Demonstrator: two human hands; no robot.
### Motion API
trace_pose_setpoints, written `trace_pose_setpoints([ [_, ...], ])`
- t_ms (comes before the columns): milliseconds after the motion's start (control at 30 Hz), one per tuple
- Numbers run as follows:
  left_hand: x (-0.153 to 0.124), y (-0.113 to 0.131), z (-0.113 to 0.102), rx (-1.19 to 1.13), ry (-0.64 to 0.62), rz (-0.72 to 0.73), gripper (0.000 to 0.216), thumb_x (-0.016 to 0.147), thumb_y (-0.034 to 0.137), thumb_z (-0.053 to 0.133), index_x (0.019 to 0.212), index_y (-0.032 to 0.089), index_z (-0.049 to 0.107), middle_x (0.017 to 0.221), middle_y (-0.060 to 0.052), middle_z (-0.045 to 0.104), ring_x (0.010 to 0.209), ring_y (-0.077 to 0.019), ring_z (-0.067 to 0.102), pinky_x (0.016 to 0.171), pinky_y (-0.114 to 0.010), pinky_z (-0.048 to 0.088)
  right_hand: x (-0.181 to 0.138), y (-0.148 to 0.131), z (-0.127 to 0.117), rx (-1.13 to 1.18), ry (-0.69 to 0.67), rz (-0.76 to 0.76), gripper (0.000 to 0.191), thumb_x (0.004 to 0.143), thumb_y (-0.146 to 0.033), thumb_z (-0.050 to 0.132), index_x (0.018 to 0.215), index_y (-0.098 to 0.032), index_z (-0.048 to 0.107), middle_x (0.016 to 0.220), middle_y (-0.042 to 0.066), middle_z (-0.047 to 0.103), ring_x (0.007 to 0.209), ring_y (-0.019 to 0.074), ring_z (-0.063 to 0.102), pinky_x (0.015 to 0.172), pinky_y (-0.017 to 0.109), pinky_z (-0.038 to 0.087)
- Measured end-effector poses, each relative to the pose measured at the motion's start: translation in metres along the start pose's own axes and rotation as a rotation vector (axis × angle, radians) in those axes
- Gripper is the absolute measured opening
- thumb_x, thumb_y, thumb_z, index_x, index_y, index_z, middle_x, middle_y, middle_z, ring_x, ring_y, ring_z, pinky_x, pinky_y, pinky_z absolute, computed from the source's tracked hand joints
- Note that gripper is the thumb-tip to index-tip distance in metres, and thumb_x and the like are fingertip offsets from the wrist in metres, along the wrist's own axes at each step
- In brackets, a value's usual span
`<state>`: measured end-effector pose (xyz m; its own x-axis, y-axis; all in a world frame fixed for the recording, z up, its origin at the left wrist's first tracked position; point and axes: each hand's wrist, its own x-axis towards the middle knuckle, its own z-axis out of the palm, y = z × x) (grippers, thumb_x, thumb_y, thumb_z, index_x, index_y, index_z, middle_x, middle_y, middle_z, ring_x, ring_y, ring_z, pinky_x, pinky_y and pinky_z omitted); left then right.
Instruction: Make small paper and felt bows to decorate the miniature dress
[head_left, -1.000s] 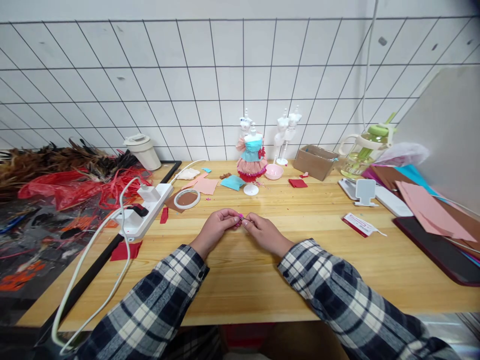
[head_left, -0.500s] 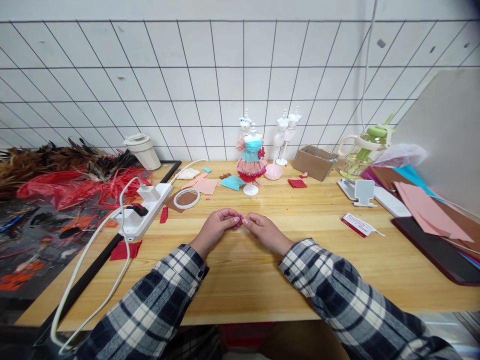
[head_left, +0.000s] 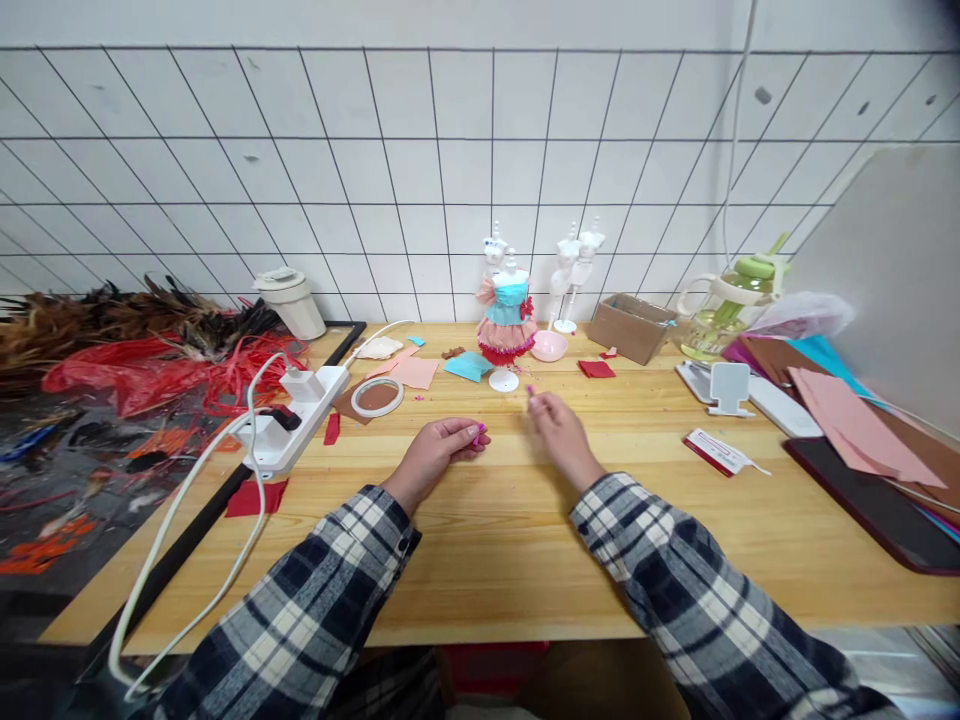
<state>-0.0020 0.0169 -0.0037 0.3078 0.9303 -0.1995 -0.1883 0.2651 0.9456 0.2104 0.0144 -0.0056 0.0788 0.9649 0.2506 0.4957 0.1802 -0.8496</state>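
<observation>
My left hand [head_left: 439,452] is closed in a pinch above the wooden table, with a small magenta piece of paper [head_left: 478,432] showing at the thumb and fingertips. My right hand [head_left: 561,432], slightly blurred, reaches a little farther forward. Between its fingertips is another small magenta piece [head_left: 530,391]. Just beyond my hands stands a miniature dress form [head_left: 507,310] on a round white base. It wears a blue bodice with a red decoration and a ruffled skirt in pink, magenta and red. A pink bowl [head_left: 550,346] sits beside it.
White mini dress forms [head_left: 574,270] stand behind. Blue paper [head_left: 468,366], a tape roll [head_left: 377,397] and red paper [head_left: 597,369] lie around. At left is a corded power strip [head_left: 300,420]; at right, a cardboard box [head_left: 631,327], phone stand [head_left: 728,387] and pink sheets [head_left: 862,420].
My hands, together before, are now apart. The right one has moved forward and to the right with a magenta bit; the left stays almost in place.
</observation>
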Motion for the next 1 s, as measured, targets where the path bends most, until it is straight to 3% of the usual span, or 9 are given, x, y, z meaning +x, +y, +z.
trace_pose_setpoints([
  [67, 0.0, 0.0, 0.0, 0.005, 0.006, -0.009, 0.032, 0.067, 0.036, 0.08, 0.086, 0.012, 0.072, 0.084, -0.008, 0.073, 0.079, -0.0157, 0.065, 0.077, -0.028, 0.05, 0.013, 0.014, -0.025, -0.297, 0.153, 0.121, 0.039, 0.093, -0.05, 0.038, 0.108, -0.02, 0.06, 0.088, 0.007, 0.065, 0.08, 0.0208, 0.058, 0.067, 0.03, 0.04],
  [133, 0.0, -0.001, 0.0, -0.002, 0.003, -0.011, 0.033, 0.068, 0.038, 0.08, 0.087, 0.012, 0.072, 0.084, -0.008, 0.073, 0.078, -0.0153, 0.065, 0.076, -0.028, 0.05, 0.022, 0.03, -0.051, -0.587, 0.176, 0.228, 0.038, 0.092, -0.044, 0.043, 0.117, -0.021, 0.06, 0.099, 0.012, 0.066, 0.088, 0.0258, 0.059, 0.072, 0.034, 0.04],
  [233, 0.001, -0.001, -0.001, -0.007, -0.006, -0.027, 0.034, 0.068, 0.04, 0.079, 0.087, 0.013, 0.073, 0.083, -0.008, 0.072, 0.075, -0.0142, 0.064, 0.075, -0.027, 0.05, 0.026, 0.05, -0.077, -0.817, 0.108, 0.292, 0.031, 0.089, -0.037, 0.05, 0.109, -0.021, 0.068, 0.109, 0.016, 0.064, 0.104, 0.0327, 0.055, 0.081, 0.043, 0.039],
  [300, 0.001, -0.001, -0.001, 0.002, -0.013, -0.033, 0.035, 0.068, 0.041, 0.079, 0.089, 0.013, 0.073, 0.084, -0.008, 0.072, 0.075, -0.0138, 0.064, 0.075, -0.027, 0.05, 0.025, 0.054, -0.08, -0.873, 0.16, 0.26, 0.03, 0.086, -0.032, 0.055, 0.11, -0.021, 0.069, 0.119, 0.017, 0.059, 0.115, 0.0359, 0.049, 0.089, 0.049, 0.036],
  [433, 0.001, -0.002, 0.0, 0.045, -0.016, -0.01, 0.035, 0.065, 0.039, 0.082, 0.087, 0.014, 0.072, 0.084, -0.007, 0.073, 0.075, -0.0143, 0.064, 0.074, -0.027, 0.049, 0.021, 0.035, -0.054, -0.682, 0.293, -0.049, 0.04, 0.083, -0.024, 0.055, 0.122, -0.016, 0.063, 0.125, 0.017, 0.058, 0.114, 0.0303, 0.049, 0.095, 0.044, 0.037],
  [533, 0.0, -0.002, 0.001, 0.08, -0.011, 0.013, 0.034, 0.062, 0.037, 0.083, 0.084, 0.013, 0.073, 0.082, -0.007, 0.073, 0.076, -0.0157, 0.064, 0.074, -0.027, 0.049, 0.01, 0.009, -0.019, -0.261, 0.081, -0.145, 0.026, 0.086, -0.03, 0.053, 0.1, -0.019, 0.072, 0.091, 0.009, 0.069, 0.077, 0.0197, 0.059, 0.074, 0.033, 0.046],
  [633, -0.001, -0.002, 0.003, 0.113, -0.011, 0.048, 0.034, 0.065, 0.041, 0.079, 0.085, 0.014, 0.074, 0.082, -0.007, 0.073, 0.074, -0.0154, 0.063, 0.073, -0.027, 0.048, -0.005, -0.011, 0.011, -0.01, -0.04, -0.2, 0.022, 0.083, -0.034, 0.059, 0.09, -0.019, 0.073, 0.08, 0.005, 0.067, 0.067, 0.0158, 0.055, 0.064, 0.028, 0.045],
  [767, -0.002, 0.0, 0.004, 0.191, -0.044, 0.127, 0.031, 0.067, 0.041, 0.077, 0.083, 0.014, 0.075, 0.078, -0.005, 0.072, 0.072, -0.0146, 0.06, 0.07, -0.025, 0.045, -0.016, -0.017, 0.026, 0.025, -0.042, -0.181, 0.02, 0.079, -0.037, 0.066, 0.085, -0.019, 0.073, 0.076, 0.004, 0.067, 0.065, 0.015, 0.055, 0.063, 0.028, 0.044],
  [1000, -0.001, -0.004, 0.008, 0.245, 0.006, 0.157, 0.028, 0.068, 0.04, 0.076, 0.079, 0.015, 0.076, 0.072, -0.004, 0.07, 0.067, -0.0141, 0.057, 0.065, -0.024, 0.044, -0.017, -0.018, 0.025, -0.013, -0.045, -0.196, 0.013, 0.078, -0.033, 0.068, 0.079, -0.021, 0.072, 0.075, 0.003, 0.069, 0.07, 0.0165, 0.058, 0.067, 0.029, 0.044],
])
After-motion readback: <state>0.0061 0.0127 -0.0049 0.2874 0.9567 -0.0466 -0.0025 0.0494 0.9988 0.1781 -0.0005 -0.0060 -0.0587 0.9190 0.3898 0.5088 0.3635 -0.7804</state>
